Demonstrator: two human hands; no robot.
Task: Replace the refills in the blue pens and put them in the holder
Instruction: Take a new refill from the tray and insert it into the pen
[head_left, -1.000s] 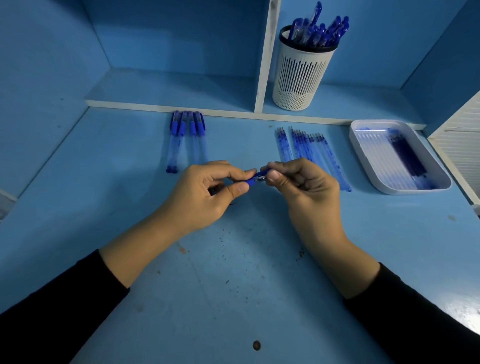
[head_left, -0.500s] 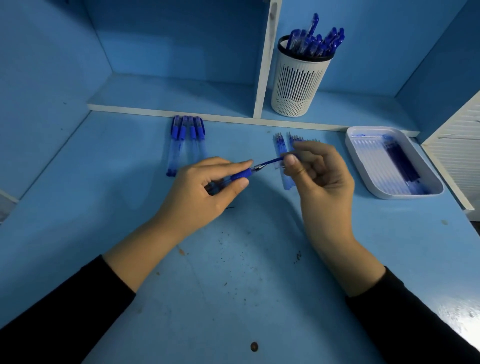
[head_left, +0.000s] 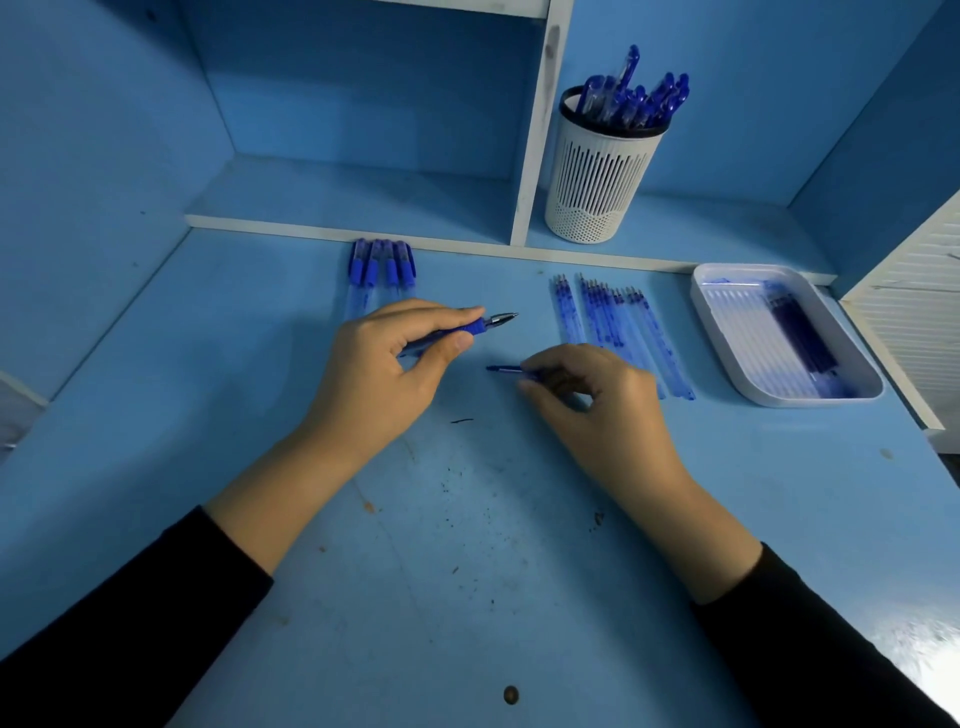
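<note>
Right hand (head_left: 597, 402) hides most of refill (head_left: 502, 369); left hand (head_left: 379, 374), the pen (head_left: 480, 325).

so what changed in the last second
The right hand pulled the refill out of the pen and carried it down toward the table, clear of the pen. The left hand still grips the pen. The row of pens, loose refills, tray and holder stayed put.

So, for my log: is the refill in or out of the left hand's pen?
Out, apparently: the right hand pinches a thin blue refill, apart from the pen in the left hand.
</note>
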